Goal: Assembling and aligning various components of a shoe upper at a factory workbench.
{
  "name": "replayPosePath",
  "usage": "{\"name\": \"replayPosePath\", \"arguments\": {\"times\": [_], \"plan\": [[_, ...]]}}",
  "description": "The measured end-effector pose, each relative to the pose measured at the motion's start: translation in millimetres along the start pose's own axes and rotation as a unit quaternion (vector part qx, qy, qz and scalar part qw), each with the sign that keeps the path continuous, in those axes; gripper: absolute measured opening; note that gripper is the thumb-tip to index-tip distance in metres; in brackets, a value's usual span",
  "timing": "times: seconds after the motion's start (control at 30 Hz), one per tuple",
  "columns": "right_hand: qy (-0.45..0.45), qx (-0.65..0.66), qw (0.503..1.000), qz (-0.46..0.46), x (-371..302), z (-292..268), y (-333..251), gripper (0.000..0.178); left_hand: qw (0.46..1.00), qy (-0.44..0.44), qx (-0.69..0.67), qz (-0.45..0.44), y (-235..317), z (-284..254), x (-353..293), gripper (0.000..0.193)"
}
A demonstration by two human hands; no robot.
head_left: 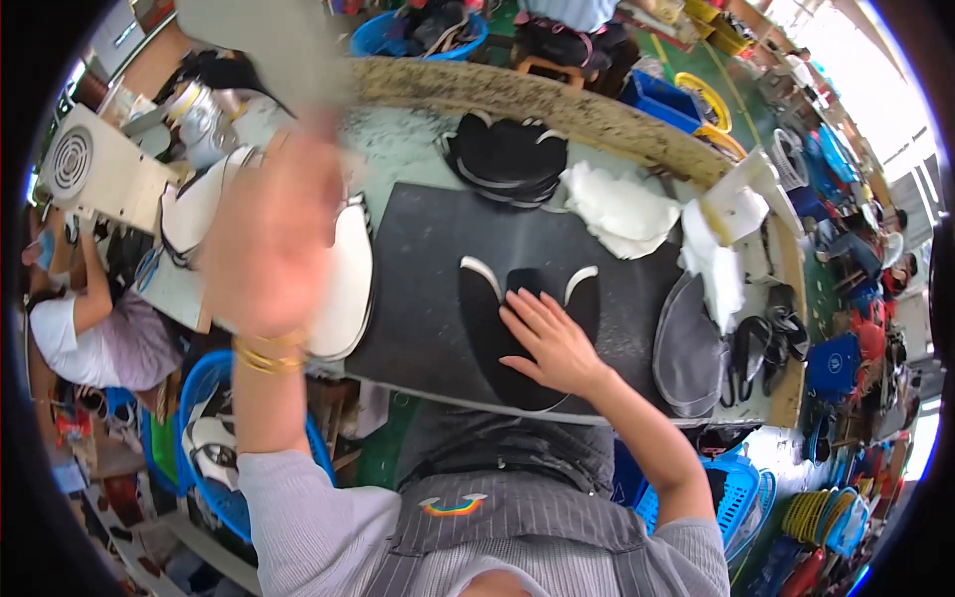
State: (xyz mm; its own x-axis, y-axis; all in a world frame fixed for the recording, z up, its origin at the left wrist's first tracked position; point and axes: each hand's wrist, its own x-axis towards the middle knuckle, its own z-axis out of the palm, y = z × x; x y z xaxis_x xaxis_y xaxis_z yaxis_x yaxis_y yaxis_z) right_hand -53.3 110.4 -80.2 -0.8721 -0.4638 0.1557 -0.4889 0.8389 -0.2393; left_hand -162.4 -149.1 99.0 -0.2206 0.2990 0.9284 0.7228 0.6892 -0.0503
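Note:
My left hand [274, 234] is raised near the camera and smeared by motion. Its fingers look closed around a broad pale-grey tool [264, 45], too blurred to name exactly. Flat on a black shoe upper [484, 333] lies my right hand [552, 343], fingers stretched out. The upper has pale strips along its two upper tips, and a small black piece [524, 282] sits between them, partly under my fingertips. Beneath is a dark work mat [418, 259]. Close to my left hand, partly hidden by it, lie white shoe pieces [345, 289].
Stacked black uppers [507, 159] and white cut pieces [622, 209] lie along the far side. Grey sole-shaped pieces [689, 348] and black straps [751, 348] are at the right. A raised ledge [597, 114] borders the table. Another person [104, 328] sits at the left beside a machine [104, 164].

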Motion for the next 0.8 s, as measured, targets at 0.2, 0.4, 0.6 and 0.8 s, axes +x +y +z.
{"name": "replayPosePath", "arguments": {"times": [0.2,0.4,0.6,0.8], "plan": [[0.334,0.055,0.905,0.257,-32.3,-36.5,72.5,0.009,0.931,-0.227,-0.176,0.226,133.6,71.8,-119.9,0.035],[0.193,-0.066,0.942,0.266,-28.2,-82.8,176.8,0.008,0.829,-0.403,-0.381,0.073,151.3,82.5,-122.8,0.037],[0.049,-0.042,0.985,0.158,9.0,-59.9,235.7,0.021,0.896,-0.285,-0.334,0.062,158.8,235.4,-87.3,0.028],[0.165,0.040,0.951,0.260,43.0,-65.9,309.7,0.020,0.853,-0.351,-0.372,-0.105,166.4,304.5,-65.7,0.032]]}}
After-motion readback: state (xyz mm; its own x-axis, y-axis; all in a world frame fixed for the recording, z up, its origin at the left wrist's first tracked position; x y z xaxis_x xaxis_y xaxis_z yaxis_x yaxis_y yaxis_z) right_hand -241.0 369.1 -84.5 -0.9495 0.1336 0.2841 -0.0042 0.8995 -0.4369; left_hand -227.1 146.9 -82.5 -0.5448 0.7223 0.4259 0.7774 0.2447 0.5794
